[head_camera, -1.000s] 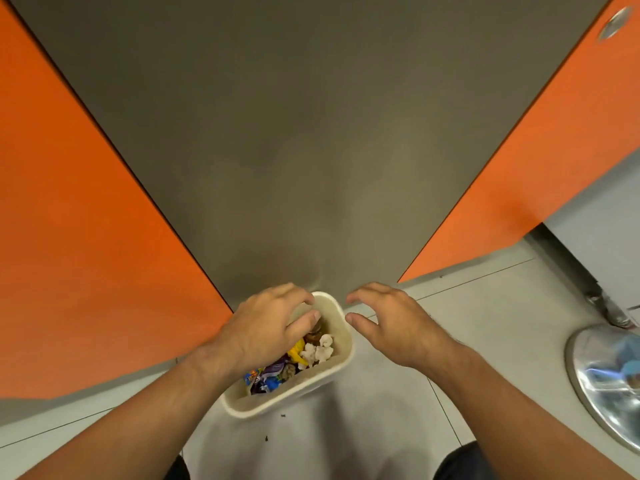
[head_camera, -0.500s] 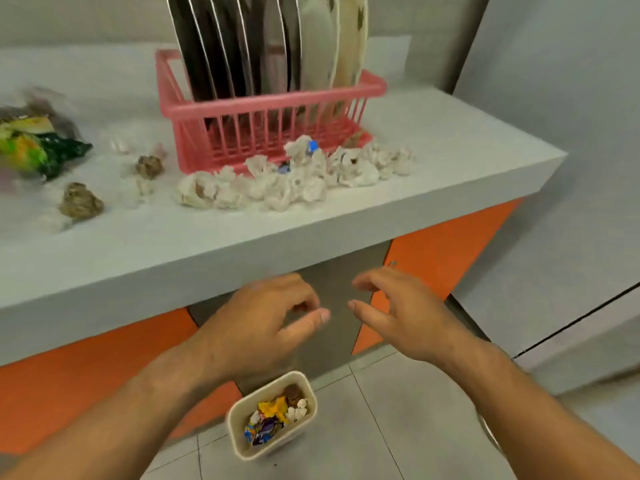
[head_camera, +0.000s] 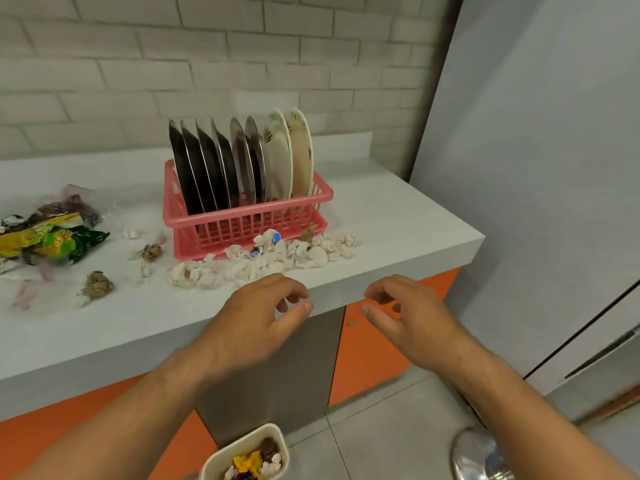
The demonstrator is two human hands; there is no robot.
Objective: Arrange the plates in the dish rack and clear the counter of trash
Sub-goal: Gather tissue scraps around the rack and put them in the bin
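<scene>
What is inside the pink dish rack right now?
Six steel plates and two cream patterned plates stand on edge in the pink dish rack. Its slatted front wall largely hides their lower edges and the rack floor.

**Cropped edges, hidden rims, smeared scraps**

Below the left hand (head_camera: 256, 320), the cream plastic waste bin (head_camera: 270, 427) is cropped by the bottom edge. Below the right hand (head_camera: 412, 317), a shiny round metal object (head_camera: 476, 452) is cut off and unidentifiable. Far left of the left hand, green-and-yellow crumpled snack bags (head_camera: 55, 242) run off the frame, blurred, their print unreadable. Beyond both hands, the pink plastic dish rack (head_camera: 242, 220) hides the lower rims of the upright plates (head_camera: 277, 161). A tiny blue scrap (head_camera: 276, 237) among the white paper wads (head_camera: 242, 268) is too small to identify.
</scene>
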